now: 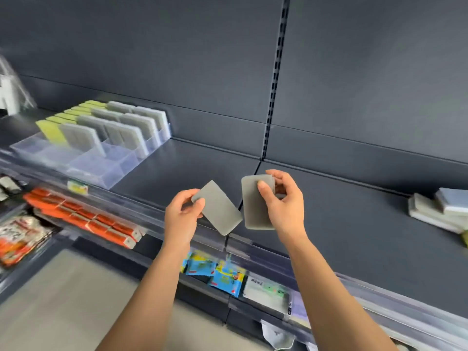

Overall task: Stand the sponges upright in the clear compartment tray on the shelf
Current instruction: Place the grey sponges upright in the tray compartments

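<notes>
Left hand (181,216), right hand (283,206) pinch grey sponges (220,209); shelf label (78,187) blurred.

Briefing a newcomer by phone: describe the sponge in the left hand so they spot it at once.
Over the front edge of the dark shelf are two hands. The left hand pinches one grey sponge by a corner. It is single and tilted, while the right hand grips an upright stack.

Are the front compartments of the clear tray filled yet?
Empty. Front slots of the clear compartment tray show only bare plastic; yellow sponges and grey sponges stand upright behind them.
</notes>
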